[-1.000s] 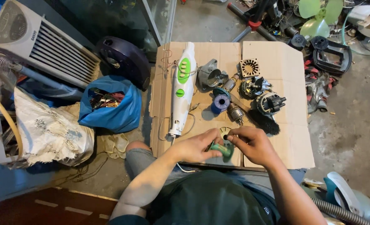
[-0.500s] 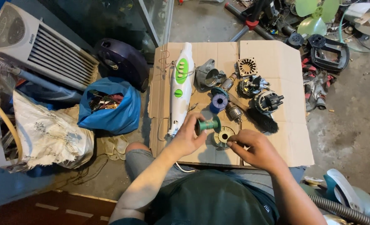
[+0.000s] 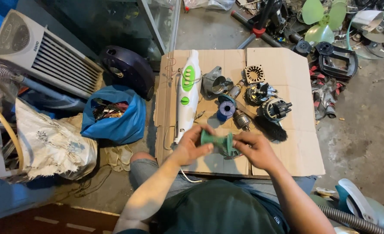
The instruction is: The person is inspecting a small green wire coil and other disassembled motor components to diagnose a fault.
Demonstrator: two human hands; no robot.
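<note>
Now holding green spool point(image 3: 217, 142) between left hand point(image 3: 192, 145) and right hand point(image 3: 252, 149), both grips closed, lifted nearer than before; blue spool point(image 3: 225, 110) and brush point(image 3: 271, 128) lying beyond on cardboard point(image 3: 296, 86).

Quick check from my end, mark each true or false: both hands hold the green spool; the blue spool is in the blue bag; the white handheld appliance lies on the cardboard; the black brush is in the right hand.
1. Both hands hold the green spool. True: left hand and right hand grip its ends.
2. The blue spool is in the blue bag. False: it sits on the cardboard.
3. The white handheld appliance lies on the cardboard. True.
4. The black brush is in the right hand. False: it lies on the cardboard.
</note>
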